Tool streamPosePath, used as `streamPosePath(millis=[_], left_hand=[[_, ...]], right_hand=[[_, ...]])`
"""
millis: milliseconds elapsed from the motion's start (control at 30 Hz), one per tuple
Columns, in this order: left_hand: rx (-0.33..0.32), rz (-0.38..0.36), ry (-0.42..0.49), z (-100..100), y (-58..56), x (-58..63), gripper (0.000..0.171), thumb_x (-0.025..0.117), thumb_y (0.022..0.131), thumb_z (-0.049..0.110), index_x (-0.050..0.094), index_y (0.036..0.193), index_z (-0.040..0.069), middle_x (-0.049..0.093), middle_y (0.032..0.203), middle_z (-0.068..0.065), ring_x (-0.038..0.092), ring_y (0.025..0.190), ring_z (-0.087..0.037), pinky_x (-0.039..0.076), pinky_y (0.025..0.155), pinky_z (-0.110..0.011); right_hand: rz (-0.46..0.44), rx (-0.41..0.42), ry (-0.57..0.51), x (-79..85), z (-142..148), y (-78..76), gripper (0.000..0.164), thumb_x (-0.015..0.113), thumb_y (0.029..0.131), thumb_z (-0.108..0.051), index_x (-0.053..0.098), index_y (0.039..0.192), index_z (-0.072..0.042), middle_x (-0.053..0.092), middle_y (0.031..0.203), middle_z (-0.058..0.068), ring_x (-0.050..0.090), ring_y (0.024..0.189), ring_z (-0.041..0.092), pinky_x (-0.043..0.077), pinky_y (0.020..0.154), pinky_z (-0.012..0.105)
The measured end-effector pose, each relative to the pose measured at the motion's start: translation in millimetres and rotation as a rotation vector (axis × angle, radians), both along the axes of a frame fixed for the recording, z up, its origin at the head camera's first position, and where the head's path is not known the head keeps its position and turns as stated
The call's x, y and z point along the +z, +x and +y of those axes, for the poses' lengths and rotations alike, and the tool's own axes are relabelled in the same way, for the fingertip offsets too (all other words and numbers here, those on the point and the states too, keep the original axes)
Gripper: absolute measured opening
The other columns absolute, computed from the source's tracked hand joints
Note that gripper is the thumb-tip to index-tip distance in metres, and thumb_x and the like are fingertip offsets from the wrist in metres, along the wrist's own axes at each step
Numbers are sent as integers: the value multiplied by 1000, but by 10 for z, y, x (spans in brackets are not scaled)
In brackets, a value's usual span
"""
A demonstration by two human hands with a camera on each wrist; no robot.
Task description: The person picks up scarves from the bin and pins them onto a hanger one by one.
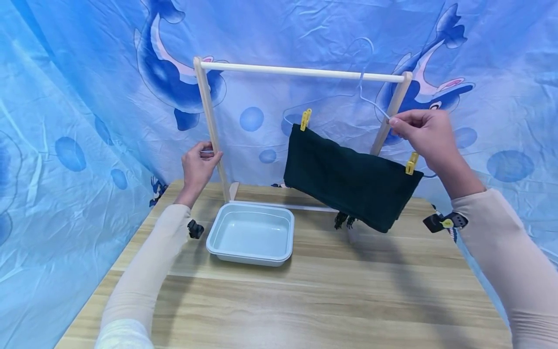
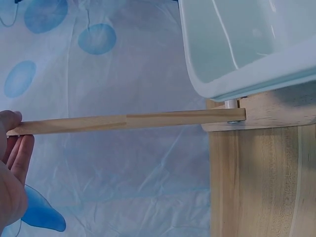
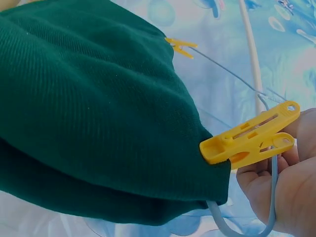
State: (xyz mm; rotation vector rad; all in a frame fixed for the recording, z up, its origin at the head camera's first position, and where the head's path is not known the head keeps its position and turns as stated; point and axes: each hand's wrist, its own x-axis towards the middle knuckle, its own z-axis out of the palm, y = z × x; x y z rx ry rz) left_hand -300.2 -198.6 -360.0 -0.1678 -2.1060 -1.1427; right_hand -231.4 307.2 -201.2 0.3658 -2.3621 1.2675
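My left hand (image 1: 198, 167) holds the left wooden post (image 1: 207, 109) of a small clothes rack, thumb and fingers on either side of it. With thumb and fingers my right hand (image 1: 429, 133) pinches the right arm of a pale blue wire hanger (image 1: 376, 104). The hanger tilts down to the right, its hook by the rack's white rod (image 1: 301, 71); whether the rod bears it I cannot tell. A folded dark green knitted cloth (image 3: 98, 98), perhaps a scarf, hangs from it, with a yellow clothespin (image 1: 306, 119) at its left corner and another yellow clothespin (image 3: 247, 138) at its right.
A pale blue plastic tub (image 1: 250, 261) with nothing in it stands before the rack's left foot. Dark fringe (image 1: 344, 220) dangles below the cloth. The rack stands near the back edge of a wood-grain table (image 1: 305, 300). Behind hangs a blue dolphin-print curtain (image 1: 261, 29).
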Motion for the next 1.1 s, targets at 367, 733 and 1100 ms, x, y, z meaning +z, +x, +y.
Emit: streamPosePath(millis=[367,733,1100], left_hand=[[-21,3,22,-8,-3,-19,31,78,93,18,72,118,1,74,111,-20,75,97,-32,60,80,-31],[-37,3,43,-14,7,-17,31,78,93,18,72,118,2,74,111,-18,74,98,-31,60,81,-33],[-41,3,37,-16,23,-23,33,77,93,22,71,118,1,74,111,-20,74,98,-32,59,82,-33]], right_hand=[[-37,-10,-5,-235,-36,-127,37,67,100,-31,74,116,2,70,86,-13,67,85,7,50,78,11],[-12,-2,-1,-459,-62,-174,39,66,100,-32,74,116,4,69,83,-18,65,84,5,50,79,13],[-19,24,-27,-590,-90,-212,40,66,100,-32,73,115,5,69,83,-13,62,87,15,50,77,15]])
